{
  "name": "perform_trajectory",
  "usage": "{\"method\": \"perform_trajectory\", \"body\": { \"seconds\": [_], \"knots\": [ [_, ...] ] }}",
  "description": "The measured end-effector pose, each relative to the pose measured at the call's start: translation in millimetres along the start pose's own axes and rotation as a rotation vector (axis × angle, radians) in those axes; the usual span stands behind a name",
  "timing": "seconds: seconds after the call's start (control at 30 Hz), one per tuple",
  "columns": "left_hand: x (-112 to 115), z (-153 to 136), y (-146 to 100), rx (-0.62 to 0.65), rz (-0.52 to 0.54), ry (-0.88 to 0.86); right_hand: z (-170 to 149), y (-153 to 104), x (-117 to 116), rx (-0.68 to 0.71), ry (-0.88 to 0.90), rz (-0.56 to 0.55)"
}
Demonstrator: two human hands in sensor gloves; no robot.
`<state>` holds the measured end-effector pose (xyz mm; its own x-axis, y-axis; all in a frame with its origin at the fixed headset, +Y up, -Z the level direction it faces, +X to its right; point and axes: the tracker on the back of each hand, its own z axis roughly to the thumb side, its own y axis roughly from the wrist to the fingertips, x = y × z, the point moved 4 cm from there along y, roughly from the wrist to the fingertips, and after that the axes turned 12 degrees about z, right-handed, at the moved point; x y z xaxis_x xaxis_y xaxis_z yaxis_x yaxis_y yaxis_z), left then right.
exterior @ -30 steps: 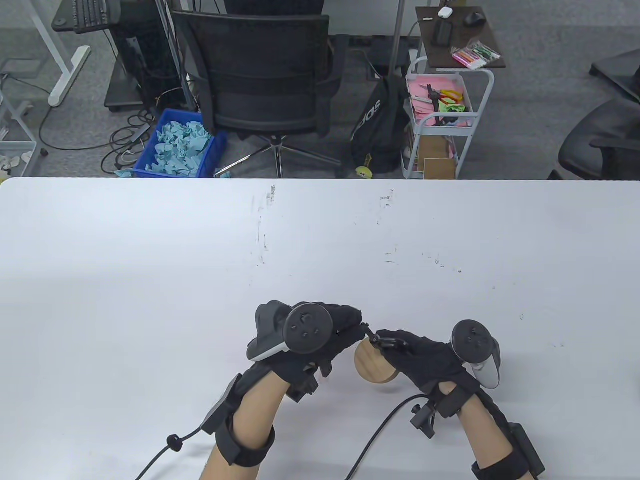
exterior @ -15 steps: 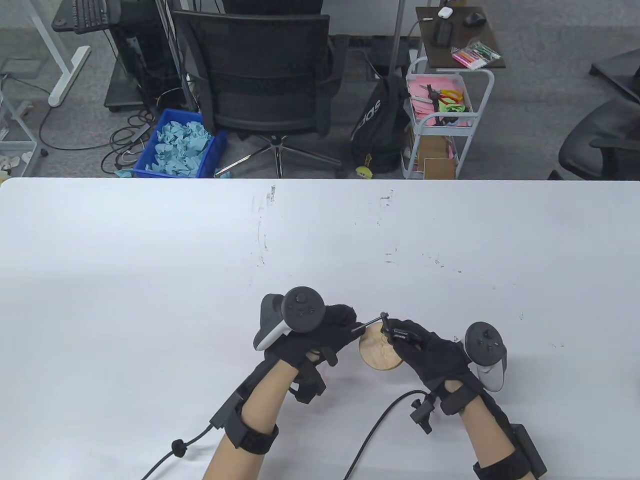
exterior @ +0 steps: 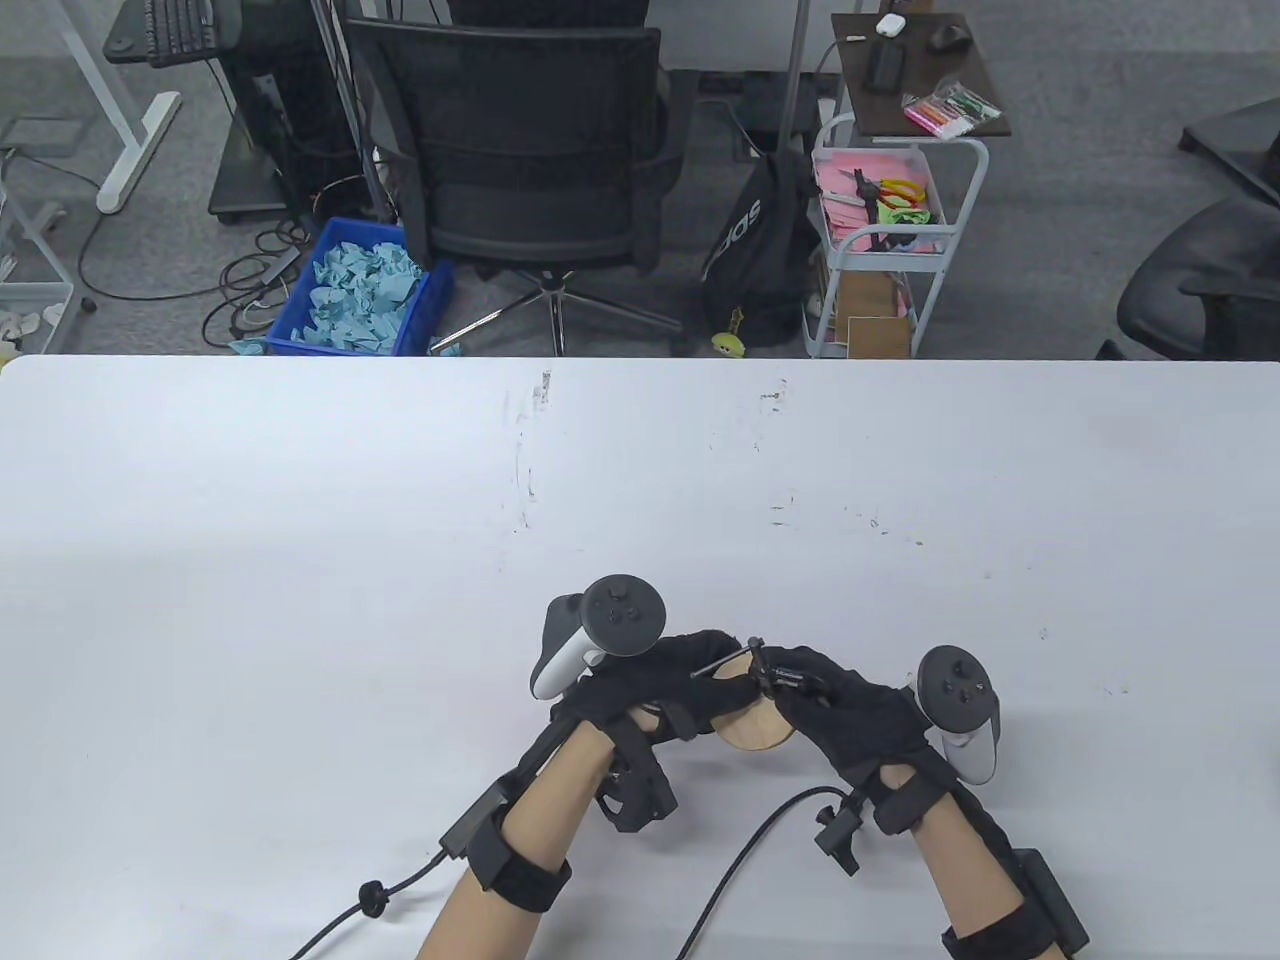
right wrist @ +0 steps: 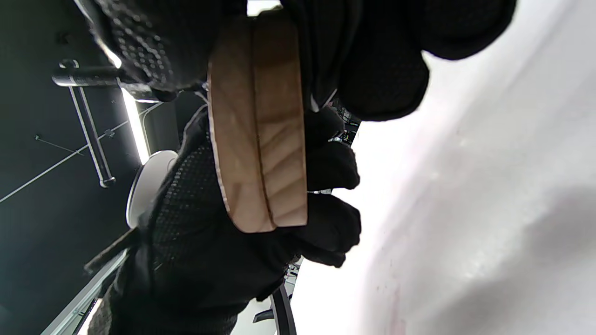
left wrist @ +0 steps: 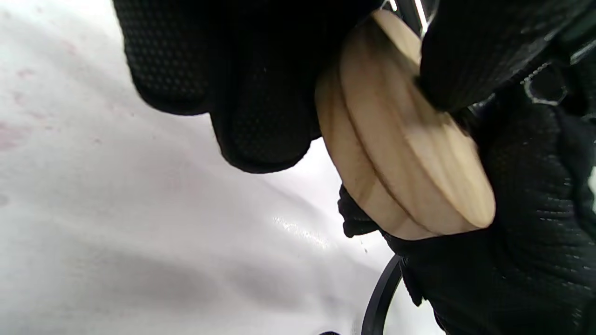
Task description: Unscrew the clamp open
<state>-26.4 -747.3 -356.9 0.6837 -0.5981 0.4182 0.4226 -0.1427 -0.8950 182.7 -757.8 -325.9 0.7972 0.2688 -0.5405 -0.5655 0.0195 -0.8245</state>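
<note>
A small black metal clamp (exterior: 775, 678) sits on the top edge of two stacked wooden discs (exterior: 755, 732), held above the table. Its thin handle bar (exterior: 725, 662) sticks out to the left. My right hand (exterior: 792, 690) grips the clamp and the discs' upper edge. My left hand (exterior: 700, 685) cups the discs from the left, fingertips by the handle bar. The left wrist view shows the discs (left wrist: 405, 153) between my left fingers (left wrist: 260, 93) and the right glove. The right wrist view shows the discs (right wrist: 260, 139) edge-on and the handle bar (right wrist: 88, 135).
The white table (exterior: 400, 520) stretches around the hands, its far edge at mid-frame. Glove cables (exterior: 740, 880) trail to the near edge. Beyond the table stand an office chair (exterior: 530, 150), a blue bin (exterior: 350, 290) and a white cart (exterior: 880, 240).
My left hand has moved right and closed around the discs, covering more of them. The handle bar has swung round to point left. The right hand stayed on the clamp.
</note>
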Motion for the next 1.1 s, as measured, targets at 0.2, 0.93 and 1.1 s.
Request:
{"method": "perform_trajectory", "body": {
  "seconds": [0.2,0.93,1.1],
  "knots": [
    [-12,-4,-1,-0.008,0.023,-0.111,4,-2,3,0.018,0.009,-0.029],
    [-11,-31,2,-0.168,0.131,0.192,-1,-10,28,-0.022,-0.007,-0.102],
    [-12,-33,1,-0.182,0.144,0.222,-2,-10,29,-0.027,-0.005,-0.105]
  ]
}}
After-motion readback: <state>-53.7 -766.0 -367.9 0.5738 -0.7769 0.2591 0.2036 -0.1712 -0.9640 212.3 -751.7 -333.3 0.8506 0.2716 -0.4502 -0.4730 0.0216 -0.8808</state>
